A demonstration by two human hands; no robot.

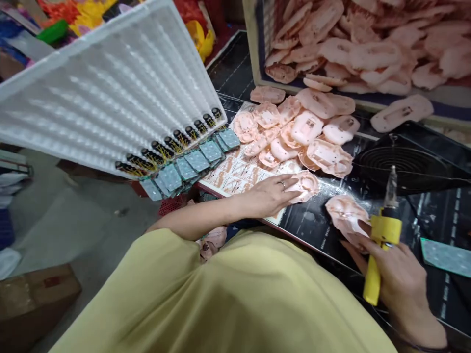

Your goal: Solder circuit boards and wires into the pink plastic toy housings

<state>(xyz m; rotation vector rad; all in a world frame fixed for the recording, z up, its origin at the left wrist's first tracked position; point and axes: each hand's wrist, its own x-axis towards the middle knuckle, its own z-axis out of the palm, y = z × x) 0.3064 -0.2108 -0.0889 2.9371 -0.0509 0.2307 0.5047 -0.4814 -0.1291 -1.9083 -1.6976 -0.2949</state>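
- At a crowded desk (309, 223), a worker's left hand (267, 196) rests with fingers spread over the left shell (307, 185), just on the worker's side of the pile (307, 127); whether it grips cannot be told.
- The right hand (399, 269), farther right of the pile, is curled around a yellow tool (386, 229), its tip pointing away from the worker.
- Its fingertips also touch the near end of the right shell (346, 215); how firmly cannot be told.
- The right shell lies between the hands, nearer the right one, its long axis slanting from the pile's side down toward those fingers. A gap parts it from the left shell.
- Beyond the pile, a crate (253, 59) brims with shells; left of it leans a foam tray (128, 83), green boards (186, 169) along its lower edge.
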